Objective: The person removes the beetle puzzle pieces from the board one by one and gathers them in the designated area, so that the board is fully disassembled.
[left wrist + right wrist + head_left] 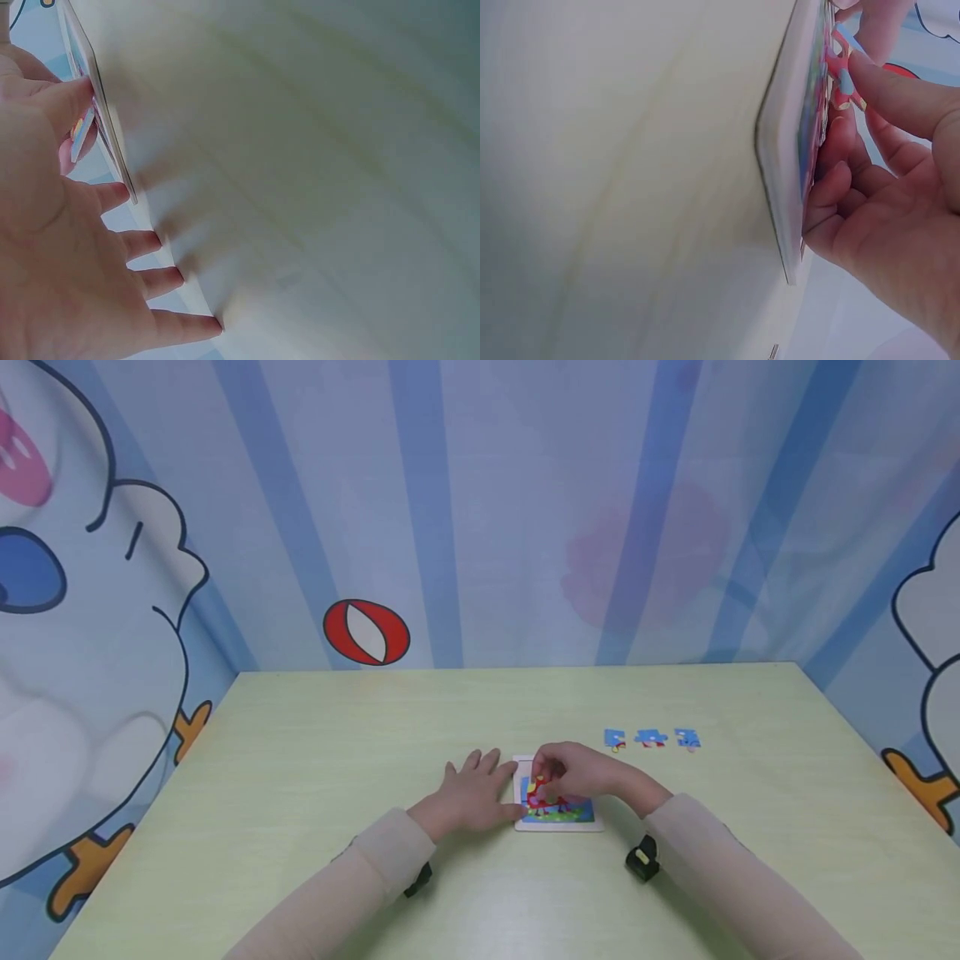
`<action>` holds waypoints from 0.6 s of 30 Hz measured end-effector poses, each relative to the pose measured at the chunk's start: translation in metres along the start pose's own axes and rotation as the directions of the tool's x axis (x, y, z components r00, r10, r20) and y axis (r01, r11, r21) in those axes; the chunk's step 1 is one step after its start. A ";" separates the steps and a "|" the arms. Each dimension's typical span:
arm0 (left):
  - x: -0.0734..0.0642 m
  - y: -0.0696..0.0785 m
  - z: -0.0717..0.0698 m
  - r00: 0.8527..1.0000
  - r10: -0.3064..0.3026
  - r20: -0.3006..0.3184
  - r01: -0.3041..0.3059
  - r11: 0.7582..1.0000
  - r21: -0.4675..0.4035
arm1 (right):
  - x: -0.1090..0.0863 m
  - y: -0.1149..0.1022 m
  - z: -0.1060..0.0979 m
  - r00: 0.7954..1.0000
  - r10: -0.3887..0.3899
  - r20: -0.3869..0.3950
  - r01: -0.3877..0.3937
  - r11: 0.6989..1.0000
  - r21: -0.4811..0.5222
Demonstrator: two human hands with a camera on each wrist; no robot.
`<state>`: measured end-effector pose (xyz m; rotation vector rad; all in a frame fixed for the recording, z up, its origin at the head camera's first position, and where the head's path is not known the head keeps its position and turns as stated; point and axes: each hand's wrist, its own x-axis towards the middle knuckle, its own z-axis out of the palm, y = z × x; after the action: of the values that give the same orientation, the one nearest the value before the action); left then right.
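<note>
Hands (525,785) on puzzle board (558,822)

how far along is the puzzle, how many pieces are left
Partly done: the lower part of the puzzle tray already shows fitted picture. In hand: the right hand pinches a red piece over the tray while the left hand rests flat beside it, steadying its edge. Left: three blue loose pieces lie on the table.
</note>
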<state>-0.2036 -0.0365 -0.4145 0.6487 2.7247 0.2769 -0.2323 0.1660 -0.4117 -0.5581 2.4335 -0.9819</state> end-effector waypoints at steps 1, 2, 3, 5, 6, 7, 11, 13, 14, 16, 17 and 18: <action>0.000 0.000 0.000 1.000 0.000 0.000 0.000 1.000 -0.001 | 0.000 0.000 0.000 1.000 -0.003 0.000 0.003 1.000 0.003; 0.000 0.000 0.000 1.000 -0.002 0.001 0.002 1.000 -0.001 | 0.000 0.000 0.000 1.000 -0.006 0.001 0.006 1.000 0.008; 0.000 0.000 0.000 1.000 -0.003 0.002 0.003 1.000 -0.001 | -0.001 0.000 0.000 1.000 -0.012 0.002 0.012 1.000 0.010; 0.000 -0.001 0.001 1.000 -0.006 0.003 0.006 1.000 -0.004 | -0.001 0.001 0.000 1.000 -0.022 0.004 0.022 1.000 0.016; 0.000 -0.001 0.001 1.000 -0.007 0.002 0.007 1.000 -0.003 | -0.001 0.002 0.000 1.000 -0.028 0.005 0.028 0.999 0.020; 0.000 -0.001 0.001 1.000 -0.009 0.002 0.009 1.000 -0.004 | -0.001 0.002 0.000 0.999 -0.035 0.005 0.035 0.999 0.024; 0.001 -0.001 0.001 1.000 -0.011 -0.002 0.011 1.000 0.000 | 0.000 0.002 -0.001 0.999 -0.043 0.009 0.043 0.999 0.030; 0.001 -0.001 0.001 1.000 -0.010 0.000 0.010 1.000 0.000 | -0.001 0.002 -0.001 0.999 -0.046 0.006 0.046 0.999 0.025; 0.001 -0.001 0.002 1.000 -0.009 -0.001 0.009 1.000 0.002 | -0.002 0.002 -0.002 0.999 -0.045 0.005 0.045 0.999 0.024; 0.002 -0.001 0.002 1.000 -0.009 0.001 0.009 1.000 0.000 | -0.003 0.002 -0.003 0.999 -0.043 -0.001 0.043 0.999 0.029; 0.002 -0.002 0.002 1.000 -0.008 0.001 0.008 1.000 -0.001 | -0.004 0.002 -0.004 0.999 -0.043 -0.004 0.043 0.998 0.037; 0.002 -0.002 0.002 1.000 -0.008 0.001 0.008 1.000 -0.004 | -0.005 0.002 -0.005 0.999 -0.046 -0.007 0.046 0.998 0.041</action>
<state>-0.2049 -0.0368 -0.4175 0.6370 2.7250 0.2796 -0.2311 0.1727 -0.4083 -0.6005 2.4100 -1.0510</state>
